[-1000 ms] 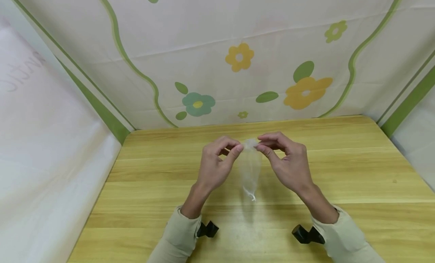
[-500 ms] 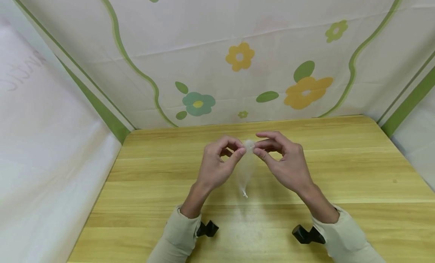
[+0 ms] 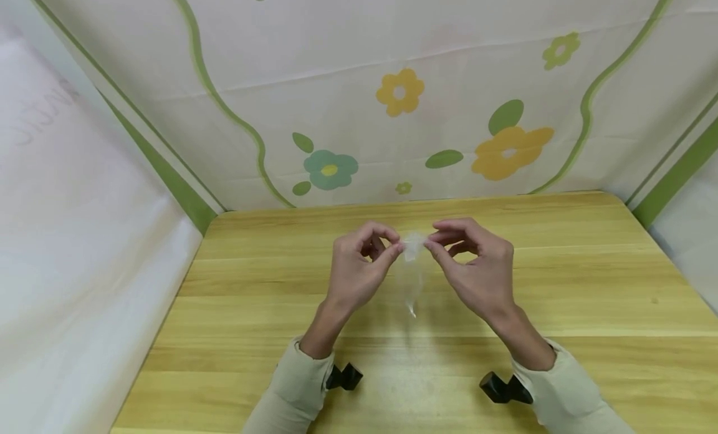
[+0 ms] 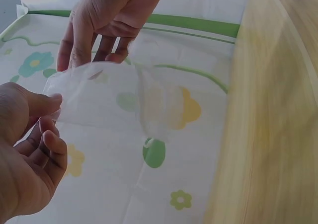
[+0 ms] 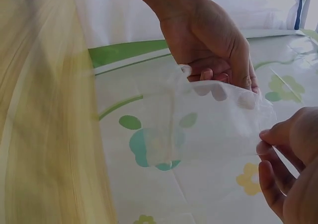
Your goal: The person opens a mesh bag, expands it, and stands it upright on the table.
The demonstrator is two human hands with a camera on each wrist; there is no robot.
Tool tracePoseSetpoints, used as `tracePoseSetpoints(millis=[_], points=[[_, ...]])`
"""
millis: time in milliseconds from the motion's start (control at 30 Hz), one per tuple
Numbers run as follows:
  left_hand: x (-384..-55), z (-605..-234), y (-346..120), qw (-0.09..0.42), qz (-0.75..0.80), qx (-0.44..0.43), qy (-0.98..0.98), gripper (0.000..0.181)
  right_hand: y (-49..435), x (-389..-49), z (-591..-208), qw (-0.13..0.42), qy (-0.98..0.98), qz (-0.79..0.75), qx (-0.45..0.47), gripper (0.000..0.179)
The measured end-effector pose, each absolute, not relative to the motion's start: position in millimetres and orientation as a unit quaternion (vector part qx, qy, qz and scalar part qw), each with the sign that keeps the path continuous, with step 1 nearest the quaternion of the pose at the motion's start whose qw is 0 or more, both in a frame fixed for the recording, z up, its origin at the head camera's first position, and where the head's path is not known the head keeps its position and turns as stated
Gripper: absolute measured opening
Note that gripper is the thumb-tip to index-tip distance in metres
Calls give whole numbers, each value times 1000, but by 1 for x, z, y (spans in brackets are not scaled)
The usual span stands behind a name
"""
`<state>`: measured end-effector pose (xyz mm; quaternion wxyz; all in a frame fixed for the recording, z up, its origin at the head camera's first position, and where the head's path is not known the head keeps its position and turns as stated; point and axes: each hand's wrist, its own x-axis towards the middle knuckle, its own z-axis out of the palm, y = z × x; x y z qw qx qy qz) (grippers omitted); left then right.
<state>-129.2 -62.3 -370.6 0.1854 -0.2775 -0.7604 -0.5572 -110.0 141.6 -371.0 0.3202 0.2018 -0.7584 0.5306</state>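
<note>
A thin see-through plastic bag (image 3: 411,275) hangs between the two hands above the table, its narrow lower end pointing down. My left hand (image 3: 359,269) pinches one side of its top edge between thumb and fingertips. The opposite side is pinched by my right hand (image 3: 483,272), whose other fingers are bent loosely. Seen from the left wrist, the bag (image 4: 99,102) spreads out between both hands, and the printed backdrop shows through it. In the right wrist view the bag (image 5: 213,119) partly covers the left fingertips.
The wooden table (image 3: 589,284) reaches back to a white cloth backdrop (image 3: 336,60) with printed flowers. A white cloth side wall (image 3: 90,234) stands on the left, another on the right. Black devices (image 3: 349,376) sit at both sleeve cuffs.
The hands came slightly closer together, then moved apart again, both still pinching the bag. The bag's lower end swung left, then back right and a little up. The head view shifted slightly.
</note>
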Motion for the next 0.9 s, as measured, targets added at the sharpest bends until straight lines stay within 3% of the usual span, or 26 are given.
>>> tracePoseSetpoints(millis=[200, 467, 900], points=[[-129, -370, -61, 196, -561, -268, -758, 10, 139, -110, -369, 330, -754, 535, 189, 27], [-131, -362, -67, 149, -528, -240, -801, 12, 134, -114, -364, 308, -752, 547, 201, 26], [-134, -354, -66, 162, -549, -244, -782, 7, 138, -119, -348, 130, -801, 554, 188, 37]])
